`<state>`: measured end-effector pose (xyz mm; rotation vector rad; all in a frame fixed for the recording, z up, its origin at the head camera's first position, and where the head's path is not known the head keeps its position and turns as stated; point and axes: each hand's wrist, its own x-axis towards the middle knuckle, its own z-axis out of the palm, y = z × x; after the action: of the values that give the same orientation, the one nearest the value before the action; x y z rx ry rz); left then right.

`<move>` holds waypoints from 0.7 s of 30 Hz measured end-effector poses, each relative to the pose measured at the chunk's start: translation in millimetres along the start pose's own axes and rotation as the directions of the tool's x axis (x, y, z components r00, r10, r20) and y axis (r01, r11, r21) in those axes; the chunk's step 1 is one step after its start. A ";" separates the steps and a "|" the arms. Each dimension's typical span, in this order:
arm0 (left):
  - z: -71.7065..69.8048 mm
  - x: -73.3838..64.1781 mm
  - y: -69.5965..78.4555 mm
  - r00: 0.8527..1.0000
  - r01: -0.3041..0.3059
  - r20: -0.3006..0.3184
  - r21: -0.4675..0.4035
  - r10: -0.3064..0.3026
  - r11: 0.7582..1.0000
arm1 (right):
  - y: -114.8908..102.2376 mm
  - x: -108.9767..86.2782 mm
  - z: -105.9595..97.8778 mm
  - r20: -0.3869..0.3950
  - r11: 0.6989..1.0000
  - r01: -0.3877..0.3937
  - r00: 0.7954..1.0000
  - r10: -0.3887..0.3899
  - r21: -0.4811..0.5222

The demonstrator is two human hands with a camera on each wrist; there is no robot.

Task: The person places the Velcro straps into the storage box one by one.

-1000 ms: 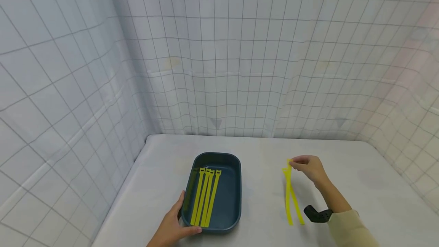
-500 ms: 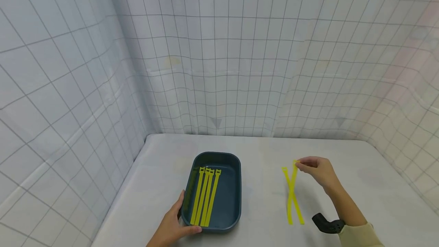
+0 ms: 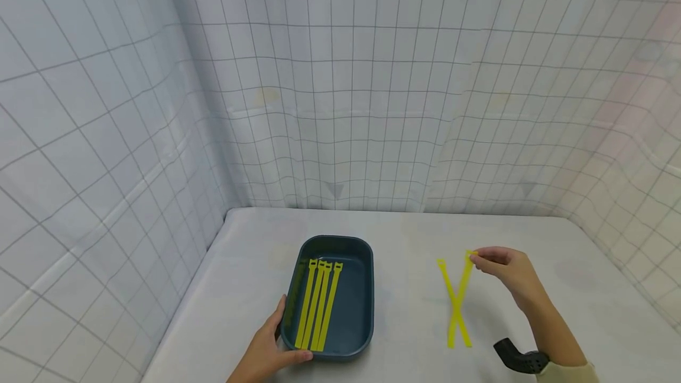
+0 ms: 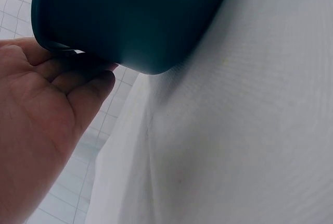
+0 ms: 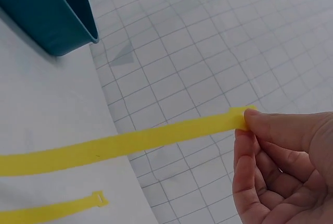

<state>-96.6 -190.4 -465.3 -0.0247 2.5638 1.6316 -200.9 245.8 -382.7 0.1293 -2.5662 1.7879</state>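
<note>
My right hand [image 3: 508,270] pinches the slotted head end of a yellow hook-and-loop cable tie [image 3: 464,283] between thumb and fingers. In the right wrist view the held tie [image 5: 130,141] stretches away to the left, its head end raised. A second yellow cable tie [image 3: 446,275] lies on the table, and the two cross in an X in the head view. At the near left corner of a dark teal tray [image 3: 353,312], my left hand [image 3: 266,350] grips the rim and wall. Several yellow cable ties [image 3: 319,306] lie side by side in the tray's left half.
A white cloth covers the table [image 3: 404,312]. White grid-patterned curtains [image 3: 340,105] hang behind it and on both sides. A black curved device [image 3: 518,358] is strapped at my right wrist, beside a pale sleeve [image 3: 569,373].
My right hand has moved to the right and slightly nearer, swinging the held tie's head end rightward away from the second tie's head. My left hand and the tray have stayed in place.
</note>
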 end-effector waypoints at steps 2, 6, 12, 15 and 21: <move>0.0 -0.2 -0.1 1.000 -0.003 0.000 -0.002 0.003 1.000 | 1.0 -1.8 -1.4 -0.004 1.000 0.003 1.000 -0.003 0.000; 0.2 -0.6 0.1 1.000 -0.003 0.000 0.004 0.003 1.000 | 0.5 -5.5 -2.8 -0.009 1.000 -0.005 1.000 0.005 -0.007; 0.6 -1.5 0.9 1.000 0.002 -0.004 0.007 -0.002 1.000 | -13.7 -14.0 -3.2 -0.066 0.996 0.060 0.996 -0.055 0.072; 0.3 -2.2 1.3 1.000 -0.003 -0.004 0.009 0.003 1.000 | -24.5 -15.4 1.4 -0.098 0.983 0.118 0.990 -0.104 0.144; -0.7 -1.4 1.8 1.000 0.005 -0.001 0.002 -0.005 1.000 | -44.9 -9.0 22.2 -0.141 0.943 0.158 0.983 -0.121 0.293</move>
<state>-95.4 -190.4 -463.2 -0.0316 2.5648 1.6273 -187.8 210.1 -348.9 0.1931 -2.1283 2.0512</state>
